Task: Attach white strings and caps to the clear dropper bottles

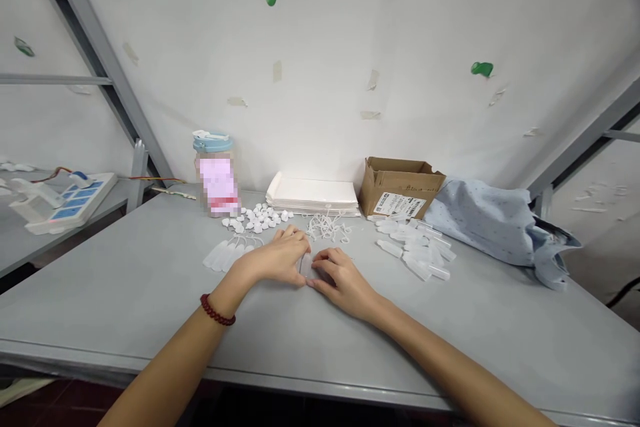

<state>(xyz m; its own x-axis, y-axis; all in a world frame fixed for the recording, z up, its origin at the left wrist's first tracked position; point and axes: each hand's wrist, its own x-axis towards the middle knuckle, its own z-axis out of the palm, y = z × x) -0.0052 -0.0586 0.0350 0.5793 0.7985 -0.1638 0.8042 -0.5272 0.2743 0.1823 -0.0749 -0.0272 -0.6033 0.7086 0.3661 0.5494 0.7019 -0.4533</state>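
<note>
Between my two hands, low over the grey table, a small translucent plastic bottle (307, 265) stands roughly upright, partly hidden by the fingers. My left hand (286, 255) curls around its left side, thumb at the lower end. From the right, my right hand (345, 283) closes on it with thumb and fingertips. Just behind them lies a tangle of white cord loops (327, 227). White caps (260, 217) are heaped behind my left hand. Several translucent bottles with cords (225, 255) lie left of it, and a pile of loose translucent bottles (417, 247) lies to the right.
Along the wall stand a jar with a blue lid (213, 142), a stack of white sheets or envelopes (313, 192) and an open cardboard box (400, 187). Light blue cloth (485, 220) lies at the right. A white device (75, 203) sits on the neighbouring table.
</note>
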